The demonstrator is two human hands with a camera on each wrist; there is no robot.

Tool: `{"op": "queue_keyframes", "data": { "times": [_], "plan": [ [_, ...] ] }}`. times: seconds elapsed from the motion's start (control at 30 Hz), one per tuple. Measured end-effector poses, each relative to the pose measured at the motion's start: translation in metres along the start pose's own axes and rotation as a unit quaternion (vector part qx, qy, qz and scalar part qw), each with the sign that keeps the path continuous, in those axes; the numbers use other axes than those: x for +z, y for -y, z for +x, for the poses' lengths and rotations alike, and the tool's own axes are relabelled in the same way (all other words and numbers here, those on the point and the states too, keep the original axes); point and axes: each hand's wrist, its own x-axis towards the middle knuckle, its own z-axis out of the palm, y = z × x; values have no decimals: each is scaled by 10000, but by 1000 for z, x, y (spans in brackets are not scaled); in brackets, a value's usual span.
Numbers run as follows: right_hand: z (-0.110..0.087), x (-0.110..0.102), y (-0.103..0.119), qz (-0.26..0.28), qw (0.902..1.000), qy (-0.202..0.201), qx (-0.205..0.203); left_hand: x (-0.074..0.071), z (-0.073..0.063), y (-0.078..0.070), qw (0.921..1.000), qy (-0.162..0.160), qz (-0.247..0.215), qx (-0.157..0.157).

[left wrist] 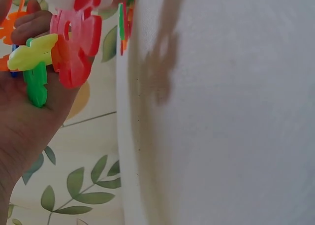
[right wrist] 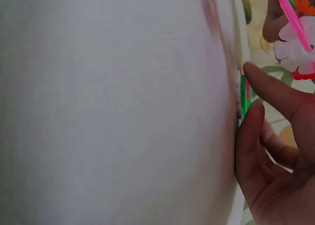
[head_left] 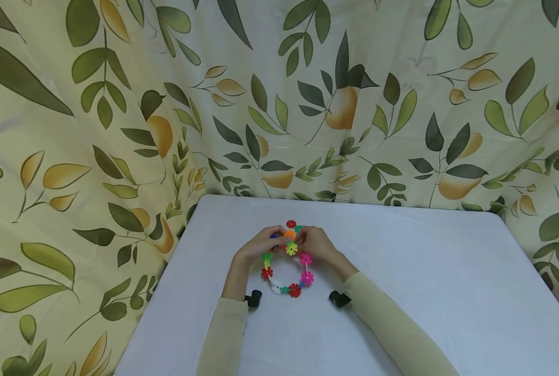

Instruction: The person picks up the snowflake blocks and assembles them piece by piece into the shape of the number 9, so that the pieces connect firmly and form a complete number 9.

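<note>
A loop of linked plastic flower-shaped discs [head_left: 307,278], in pink, red, white, yellow and other colours, hangs between both hands over the white table. My left hand [head_left: 260,245] grips its upper left part; in the left wrist view a yellow disc [left wrist: 32,52] and a green disc [left wrist: 36,84] lie against the palm. My right hand [head_left: 316,244] is at the loop's upper right. In the right wrist view its thumb and index finger [right wrist: 275,89] stand apart, with green and red pieces [right wrist: 246,94] showing between them. Whether they touch these pieces is unclear.
Just beyond the hands are a loose-looking red disc [head_left: 291,224] and a green disc [head_left: 298,228]. Black wrist devices [head_left: 339,298] sit by both cuffs. A leaf-patterned curtain [head_left: 307,104] borders the white table [head_left: 425,271] at the back and left.
</note>
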Motion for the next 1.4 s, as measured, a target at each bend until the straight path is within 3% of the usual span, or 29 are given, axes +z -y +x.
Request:
{"op": "queue_keyframes", "data": {
  "times": [0.17, 0.3, 0.5, 0.63, 0.9, 1.2, 1.4],
  "plan": [
    [-2, -4, 8, -510, 9987, -77, 47, 0, 3, 1, 10000, -4, -73, 3],
    [-7, -9, 8, -508, 9986, 8, 164, -2, 2, 2, 9997, -119, -221, -31],
    [-15, -19, -1, 212, 9994, 4, 287, -3, 1, 1, 9993, -213, -308, -93],
    [-21, -26, -3, 735, 9966, -232, 282, -1, 1, 0, 9987, -306, -385, -101],
    [-35, -37, 9, 1860, 9767, -1025, -319, 6, 3, -1, 9972, -319, -670, -27],
    [-51, -37, 18, 1973, 9635, -1579, -889, 11, 4, -4, 9965, -272, -795, -36],
    [-55, -35, 18, 1980, 9589, -1760, -1013, 15, 7, -4, 9953, -115, -959, -84]
  ]
}}
